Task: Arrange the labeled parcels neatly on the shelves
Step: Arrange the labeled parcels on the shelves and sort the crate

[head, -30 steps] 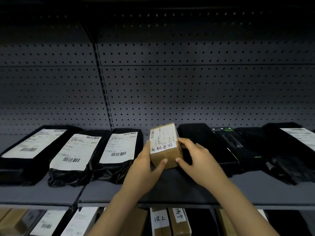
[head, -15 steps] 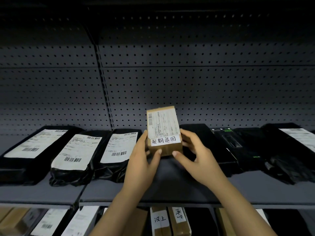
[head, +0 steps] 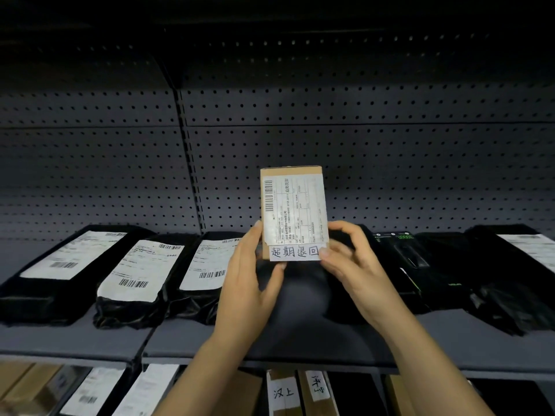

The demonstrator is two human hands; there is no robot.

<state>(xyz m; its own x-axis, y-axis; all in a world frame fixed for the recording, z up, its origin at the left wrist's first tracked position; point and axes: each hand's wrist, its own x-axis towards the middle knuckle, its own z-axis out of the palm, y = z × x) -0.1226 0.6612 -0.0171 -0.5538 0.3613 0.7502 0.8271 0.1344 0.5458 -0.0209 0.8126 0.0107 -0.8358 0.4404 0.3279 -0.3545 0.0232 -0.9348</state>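
A small brown cardboard parcel (head: pixel 293 211) stands upright above the grey shelf (head: pixel 300 334), its white shipping label facing me and a handwritten strip along its bottom edge. My left hand (head: pixel 250 283) grips its lower left side. At its lower right corner my right hand (head: pixel 350 268) pinches it with thumb and fingers. Three black bagged parcels with white labels (head: pixel 72 253) (head: pixel 141 270) (head: pixel 210 262) lie side by side to the left. Dark parcels (head: pixel 399 259) (head: pixel 525 250) lie to the right.
A perforated grey back panel (head: pixel 360 175) rises behind the shelf, with a vertical post (head: pixel 192 163) left of centre. On the lower shelf sit brown boxes with handwritten labels (head: pixel 283 391) and labeled bags (head: pixel 90 388). An upper shelf overhangs in shadow.
Both hands have tipped the brown parcel from lying tilted to upright and lifted it higher, so its label faces me. The other parcels have not moved.
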